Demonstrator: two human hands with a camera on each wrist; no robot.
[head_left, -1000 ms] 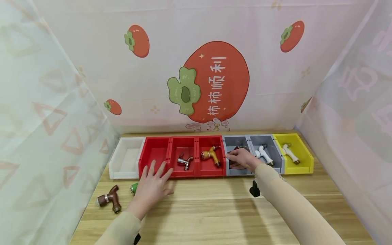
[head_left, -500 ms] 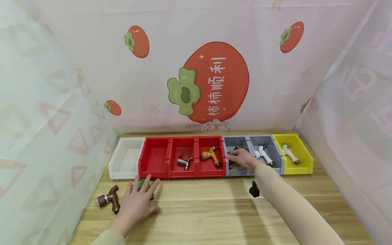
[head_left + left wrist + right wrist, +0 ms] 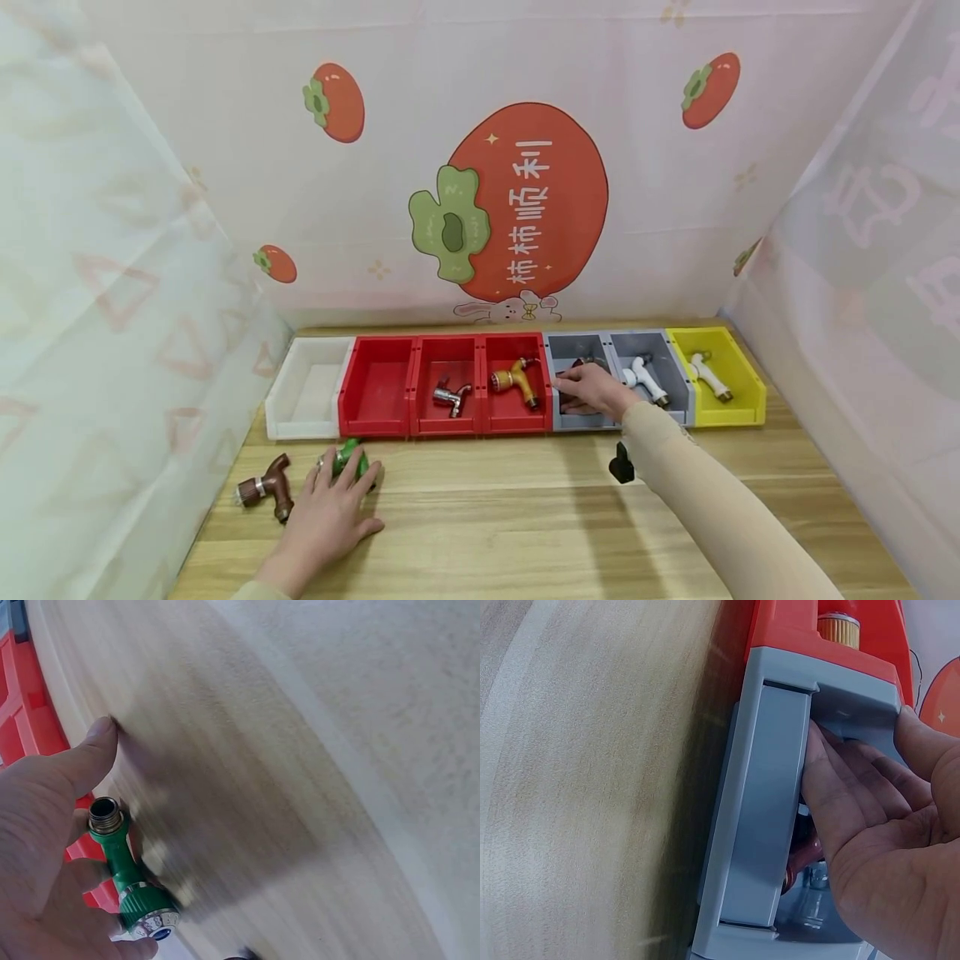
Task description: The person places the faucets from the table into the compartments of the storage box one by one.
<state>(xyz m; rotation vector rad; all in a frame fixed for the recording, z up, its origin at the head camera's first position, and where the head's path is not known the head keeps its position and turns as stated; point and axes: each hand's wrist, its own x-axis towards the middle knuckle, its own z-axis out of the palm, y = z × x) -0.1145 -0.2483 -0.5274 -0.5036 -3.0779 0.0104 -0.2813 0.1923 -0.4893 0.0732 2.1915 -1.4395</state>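
Observation:
My left hand is spread over a green faucet on the table, its fingertips overlapping the faucet. In the left wrist view, the green faucet shows its threaded end and ribbed knob beside the fingers, with the thumb held away. My right hand reaches into the left grey bin. Its fingers lie inside the bin and the thumb is at the side wall. Beneath the palm lies a dark red faucet, partly hidden by the hand.
A brown faucet lies at the table's left. Along the back stand a white bin, red bins, grey bins and a yellow bin. A silver faucet, a yellow faucet and white faucets lie in them.
My left hand has come back from in front of the red bin, down and left, to the green faucet. My right hand has stayed in the grey bin.

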